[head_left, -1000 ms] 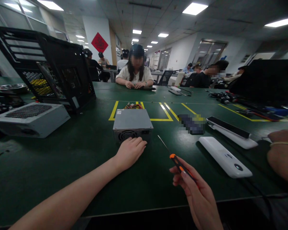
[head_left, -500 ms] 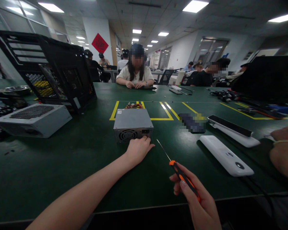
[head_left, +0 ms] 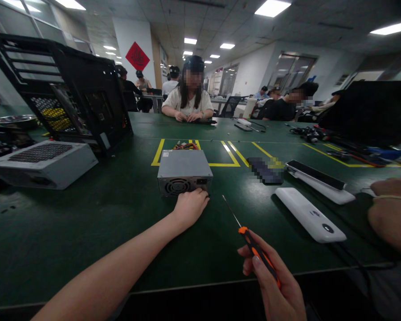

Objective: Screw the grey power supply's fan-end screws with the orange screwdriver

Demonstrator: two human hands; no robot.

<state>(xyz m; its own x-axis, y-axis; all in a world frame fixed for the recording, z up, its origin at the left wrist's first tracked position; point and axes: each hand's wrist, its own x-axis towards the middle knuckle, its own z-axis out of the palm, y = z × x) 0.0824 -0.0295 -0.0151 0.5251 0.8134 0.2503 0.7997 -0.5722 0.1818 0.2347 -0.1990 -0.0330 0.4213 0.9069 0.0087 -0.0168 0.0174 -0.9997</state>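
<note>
A grey computer power supply [head_left: 185,162] sits on the green table in front of me, its fan grille and power socket facing me. Bundled wires [head_left: 186,146] come out behind it. My left hand [head_left: 190,207] rests at its lower right front, fingers curled and close together against the casing; what lies under them, if anything, is hidden. Gripped by its handle, an orange and black screwdriver [head_left: 259,254] is in my right hand [head_left: 276,278]. Its thin shaft points up and leftward over the table, the tip apart from the power supply.
At left stand a second power supply [head_left: 42,162] and an open black computer case [head_left: 96,98]. To the right lie a phone [head_left: 265,171], a white device [head_left: 309,214] with a cable and another black-topped one [head_left: 317,176]. A neighbour's arm [head_left: 392,214] reaches in there. Another person [head_left: 187,100] sits opposite.
The view has shifted slightly. My left thumb, stretched out to the right before, is now drawn in beside the fingers. The screwdriver has moved slightly right, away from the power supply.
</note>
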